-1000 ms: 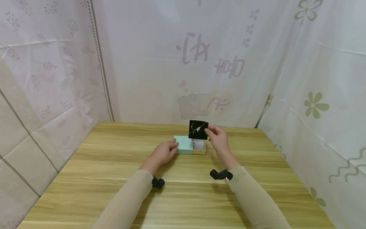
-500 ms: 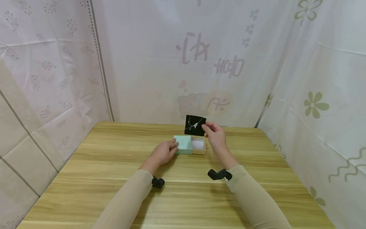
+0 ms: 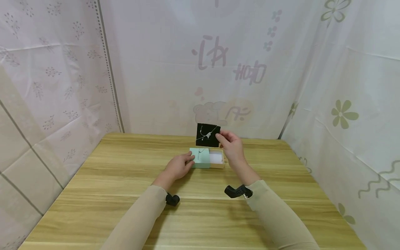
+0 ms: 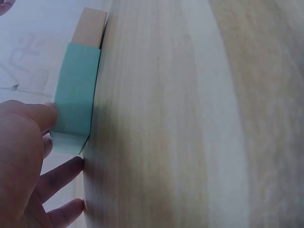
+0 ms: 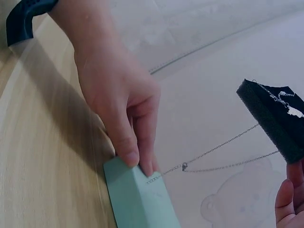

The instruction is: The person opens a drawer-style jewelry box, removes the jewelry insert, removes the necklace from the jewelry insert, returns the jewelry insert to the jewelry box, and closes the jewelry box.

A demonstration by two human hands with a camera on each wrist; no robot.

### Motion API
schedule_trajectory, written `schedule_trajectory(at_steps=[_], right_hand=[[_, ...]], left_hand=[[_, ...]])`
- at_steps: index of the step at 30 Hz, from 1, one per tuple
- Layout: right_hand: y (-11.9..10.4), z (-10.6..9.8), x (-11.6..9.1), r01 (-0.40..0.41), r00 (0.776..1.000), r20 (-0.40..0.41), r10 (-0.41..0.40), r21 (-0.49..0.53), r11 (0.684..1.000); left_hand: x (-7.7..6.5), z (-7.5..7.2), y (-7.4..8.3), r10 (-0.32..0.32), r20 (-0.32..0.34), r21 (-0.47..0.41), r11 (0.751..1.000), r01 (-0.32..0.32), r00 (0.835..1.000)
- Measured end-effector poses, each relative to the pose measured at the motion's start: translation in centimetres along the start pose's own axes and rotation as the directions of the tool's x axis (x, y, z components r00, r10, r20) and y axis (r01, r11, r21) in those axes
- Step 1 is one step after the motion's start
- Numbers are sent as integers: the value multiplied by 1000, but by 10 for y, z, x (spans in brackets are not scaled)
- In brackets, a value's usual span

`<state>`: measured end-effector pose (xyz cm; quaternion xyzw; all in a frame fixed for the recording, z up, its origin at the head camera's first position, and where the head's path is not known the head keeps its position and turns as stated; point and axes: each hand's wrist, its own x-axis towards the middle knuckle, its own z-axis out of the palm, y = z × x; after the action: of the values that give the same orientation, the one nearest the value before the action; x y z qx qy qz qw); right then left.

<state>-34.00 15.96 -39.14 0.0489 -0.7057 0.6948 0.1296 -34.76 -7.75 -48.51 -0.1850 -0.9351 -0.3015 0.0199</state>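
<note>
In the head view, my right hand [image 3: 232, 147] pinches the right edge of a black foam jewelry pad [image 3: 213, 141], held tilted up above a small box. A silver necklace [image 3: 208, 135] with a pale pendant is mounted on the pad's face. Its thin chain [image 5: 223, 167] hangs from the back in a loop with a clasp, down to the box's mint lid in the right wrist view. My left hand [image 3: 178, 166] grips the left end of the mint jewelry box [image 3: 200, 162], thumb on the front side. From its right end the beige drawer [image 3: 217, 166] sticks out, with a white bottom.
The box stands on a wood-grain table [image 3: 200, 215], towards its back edge. Patterned pale curtains [image 3: 162, 76] hang behind the table and along both sides. A black wrist camera [image 3: 172, 199] sits at the left sleeve, another black camera [image 3: 238, 191] at the right.
My right hand has lifted the foam pad and moved it left, from over the drawer to above the mint sleeve. The hanging chain now shows against the box. The left hand has stayed put.
</note>
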Motion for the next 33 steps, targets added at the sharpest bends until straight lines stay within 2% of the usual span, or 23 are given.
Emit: schedule_trajectory(at_steps=[15,25,33], right_hand=[[-16,15,-12,30,999,26,-32,95,995],[-20,15,-12,46,998,40,-50,97,994],[-26,15,-13,44,998,50,-48,85,995]], left_hand=[[0,1,3,-6,3,12,1000,6,1000],[2,3,4,-1,14,37,999,0,1000],[-2,1,2,23,-15,-7,1000,-23,1000]])
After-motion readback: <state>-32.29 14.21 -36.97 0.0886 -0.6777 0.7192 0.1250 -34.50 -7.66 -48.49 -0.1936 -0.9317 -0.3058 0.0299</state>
